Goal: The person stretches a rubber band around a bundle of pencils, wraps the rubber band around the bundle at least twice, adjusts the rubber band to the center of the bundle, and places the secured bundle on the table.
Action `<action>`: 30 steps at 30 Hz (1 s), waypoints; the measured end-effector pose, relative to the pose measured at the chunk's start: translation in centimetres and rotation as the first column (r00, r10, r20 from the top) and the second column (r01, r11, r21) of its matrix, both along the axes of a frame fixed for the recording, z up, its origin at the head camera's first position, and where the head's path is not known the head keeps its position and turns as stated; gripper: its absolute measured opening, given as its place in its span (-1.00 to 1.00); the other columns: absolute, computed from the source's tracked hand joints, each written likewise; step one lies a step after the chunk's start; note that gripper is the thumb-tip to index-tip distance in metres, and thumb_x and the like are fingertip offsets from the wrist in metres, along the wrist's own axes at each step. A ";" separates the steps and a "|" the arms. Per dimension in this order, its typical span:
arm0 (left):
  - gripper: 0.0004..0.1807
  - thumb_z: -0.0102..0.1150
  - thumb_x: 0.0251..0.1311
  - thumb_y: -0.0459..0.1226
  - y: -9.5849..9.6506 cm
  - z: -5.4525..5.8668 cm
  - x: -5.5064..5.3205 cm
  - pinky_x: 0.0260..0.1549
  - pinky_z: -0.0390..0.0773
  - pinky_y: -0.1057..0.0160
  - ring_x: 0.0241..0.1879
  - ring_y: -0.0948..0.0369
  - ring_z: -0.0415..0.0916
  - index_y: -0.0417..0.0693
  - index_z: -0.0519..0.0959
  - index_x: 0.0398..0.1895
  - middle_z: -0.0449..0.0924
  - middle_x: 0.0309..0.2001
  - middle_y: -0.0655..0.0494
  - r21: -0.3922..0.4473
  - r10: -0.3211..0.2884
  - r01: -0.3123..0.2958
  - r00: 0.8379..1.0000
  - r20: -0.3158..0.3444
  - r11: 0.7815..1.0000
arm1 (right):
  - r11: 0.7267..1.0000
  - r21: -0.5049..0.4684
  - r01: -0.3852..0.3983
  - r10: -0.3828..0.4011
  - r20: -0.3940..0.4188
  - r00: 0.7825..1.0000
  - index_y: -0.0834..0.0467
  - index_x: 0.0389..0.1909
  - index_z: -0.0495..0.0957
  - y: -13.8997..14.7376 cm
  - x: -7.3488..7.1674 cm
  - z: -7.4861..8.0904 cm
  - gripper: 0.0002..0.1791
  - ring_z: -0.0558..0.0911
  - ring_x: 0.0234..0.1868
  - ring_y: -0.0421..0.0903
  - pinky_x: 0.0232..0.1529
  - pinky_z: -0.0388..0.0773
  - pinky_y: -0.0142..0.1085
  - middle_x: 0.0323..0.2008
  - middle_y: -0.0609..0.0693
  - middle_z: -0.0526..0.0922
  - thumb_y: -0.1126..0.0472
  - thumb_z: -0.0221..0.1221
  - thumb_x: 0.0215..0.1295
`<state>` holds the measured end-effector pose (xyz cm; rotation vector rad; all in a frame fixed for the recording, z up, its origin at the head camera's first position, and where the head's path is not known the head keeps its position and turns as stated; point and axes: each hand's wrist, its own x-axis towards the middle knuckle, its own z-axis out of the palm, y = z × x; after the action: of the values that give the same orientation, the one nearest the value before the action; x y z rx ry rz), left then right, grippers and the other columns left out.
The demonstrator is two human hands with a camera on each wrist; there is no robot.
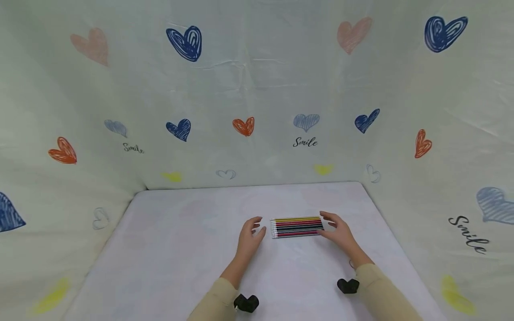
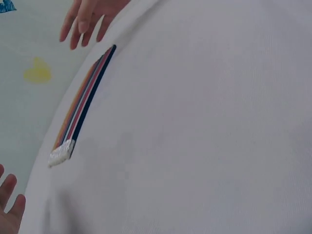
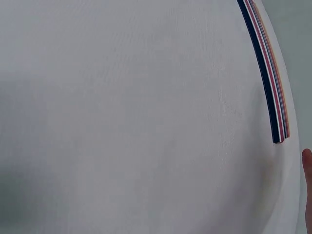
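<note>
A row of slim pencils [image 1: 297,227] lies flat, side by side, on the white table, in yellow, red, black and pink, with silvery ends to the left. My left hand [image 1: 249,240] is just left of those ends, fingers loosely bent and holding nothing. At the opposite end is my right hand [image 1: 341,234], thumb and fingers spread around the tips, which it overlaps in the head view. The left wrist view shows a gap between the right hand [image 2: 95,14] and the pencils [image 2: 87,102]. In the right wrist view only a finger [image 3: 307,180] shows, apart from the pencils [image 3: 270,78].
The white tabletop [image 1: 180,258] surrounds the pencils. A pale curtain [image 1: 273,89] printed with hearts and "Smile" hangs behind the table and along both sides. Black wrist-worn pieces [image 1: 246,303] show by both beige sleeves [image 1: 217,301].
</note>
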<state>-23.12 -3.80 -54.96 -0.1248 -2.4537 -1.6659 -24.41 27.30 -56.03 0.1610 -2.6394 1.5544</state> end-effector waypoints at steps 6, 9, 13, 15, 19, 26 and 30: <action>-0.68 0.10 0.29 -0.34 2.0 -1.7 -1.3 0.09 0.44 -0.01 0.07 0.00 0.47 -0.22 0.50 0.09 0.50 0.09 -0.06 0.202 0.089 -0.094 0.995 0.037 0.975 | 0.993 -0.119 0.026 -0.023 0.026 0.999 0.25 0.34 0.33 -0.8 -1.5 -1.5 -0.24 0.26 0.37 0.15 0.34 0.18 0.00 0.33 0.19 0.35 0.29 0.41 0.11; -0.68 0.07 0.30 -0.35 3.0 -2.4 -1.6 0.13 0.41 -0.02 0.11 -0.01 0.44 -0.23 0.49 0.10 0.49 0.11 -0.06 0.271 0.125 -0.136 0.990 0.058 0.953 | 0.990 -0.128 0.052 -0.043 0.069 0.997 0.18 0.37 0.31 -1.1 -1.9 -2.2 -0.20 0.21 0.40 0.13 0.36 0.15 -0.02 0.36 0.15 0.31 0.24 0.42 0.10; -0.66 0.07 0.30 -0.34 4.4 -2.9 -1.9 0.23 0.31 0.01 0.21 -0.02 0.37 -0.20 0.48 0.12 0.47 0.16 -0.07 0.300 0.151 -0.165 0.986 0.072 0.939 | 0.991 -0.116 0.073 -0.063 0.088 0.994 0.13 0.39 0.28 -1.1 -2.2 -2.9 -0.15 0.14 0.44 0.14 0.38 0.11 -0.04 0.40 0.14 0.25 0.20 0.44 0.07; -0.64 0.08 0.29 -0.34 4.9 -3.2 -2.0 0.26 0.26 0.00 0.26 -0.03 0.32 -0.18 0.48 0.14 0.45 0.19 -0.08 0.290 0.158 -0.171 0.985 0.069 0.942 | 0.990 -0.114 0.082 -0.072 0.087 0.994 0.14 0.40 0.27 -1.0 -2.3 -3.2 -0.13 0.13 0.45 0.15 0.39 0.10 -0.06 0.41 0.15 0.22 0.20 0.45 0.06; -0.56 0.12 0.23 -0.35 5.7 -3.6 -2.5 0.29 0.21 -0.04 0.31 -0.05 0.26 -0.17 0.43 0.20 0.40 0.24 -0.11 0.224 0.166 -0.171 0.985 0.039 0.960 | 0.987 -0.115 0.111 -0.099 0.112 0.989 0.13 0.42 0.22 -1.3 -2.5 -3.5 -0.08 0.10 0.46 0.14 0.38 0.10 -0.09 0.43 0.15 0.18 0.24 0.46 0.03; -0.38 0.16 0.18 -0.38 6.6 -3.9 -3.3 0.31 0.16 -0.03 0.35 -0.03 0.19 -0.20 0.25 0.33 0.30 0.31 -0.13 0.187 0.115 -0.115 0.993 0.011 0.976 | 0.978 -0.159 0.132 -0.112 0.126 0.986 0.14 0.45 0.17 -1.8 -3.0 -3.3 -0.02 0.06 0.48 0.13 0.39 0.07 -0.14 0.45 0.17 0.14 0.32 0.46 0.00; -0.33 0.17 0.15 -0.39 7.0 -4.0 -3.6 0.32 0.15 -0.02 0.36 -0.04 0.18 -0.25 0.22 0.35 0.28 0.33 -0.17 0.193 0.084 -0.085 0.996 0.014 0.977 | 0.976 -0.186 0.109 -0.085 0.134 0.987 0.14 0.46 0.15 -2.0 -3.4 -3.5 -0.01 0.05 0.48 0.09 0.38 0.08 -0.15 0.46 0.14 0.13 0.34 0.46 0.00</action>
<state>-26.73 3.22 -58.96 0.0096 -2.2508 -1.8577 -27.80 25.26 -59.50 -0.0792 -2.5209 1.8308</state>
